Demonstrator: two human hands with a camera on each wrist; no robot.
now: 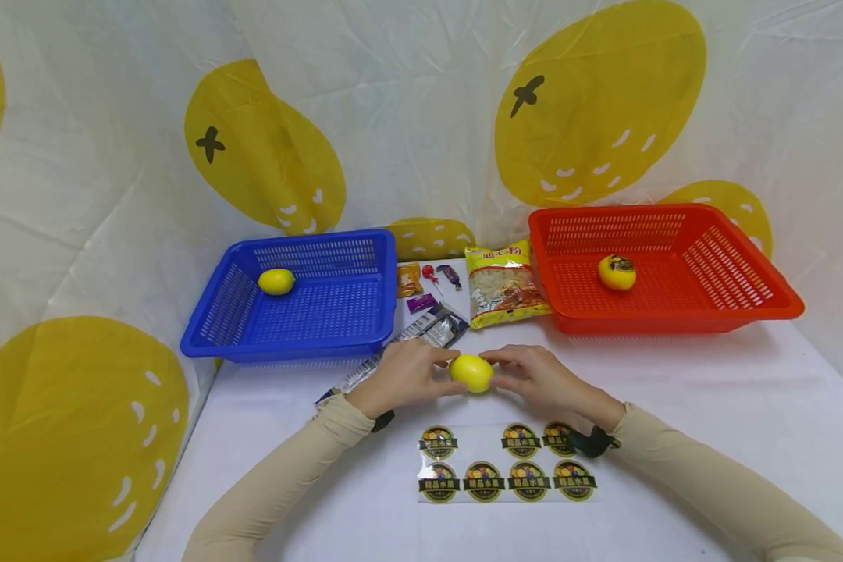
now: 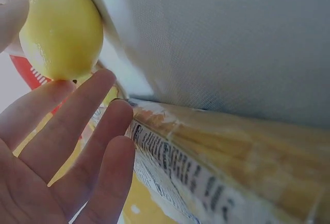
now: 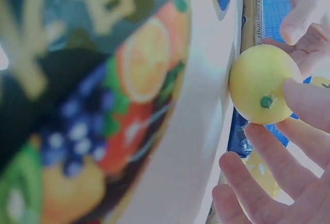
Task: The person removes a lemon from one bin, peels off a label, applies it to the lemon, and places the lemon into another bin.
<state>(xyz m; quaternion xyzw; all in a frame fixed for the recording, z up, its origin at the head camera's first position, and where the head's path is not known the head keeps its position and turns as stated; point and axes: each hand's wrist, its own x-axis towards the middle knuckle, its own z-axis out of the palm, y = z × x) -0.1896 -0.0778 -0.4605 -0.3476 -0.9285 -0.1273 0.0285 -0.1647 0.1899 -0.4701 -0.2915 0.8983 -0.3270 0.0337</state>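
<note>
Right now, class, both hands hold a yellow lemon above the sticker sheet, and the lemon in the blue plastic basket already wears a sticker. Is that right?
Not quite. The head view shows the stickered lemon in the red plastic basket; the blue plastic basket holds a bare lemon.

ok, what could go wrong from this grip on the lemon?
The lemon is only pinched between the fingertips of the left hand and right hand; it is round, so it could slip and roll over the table. The sticker sheet lies under the wrists; a sleeve might drag it.
</note>
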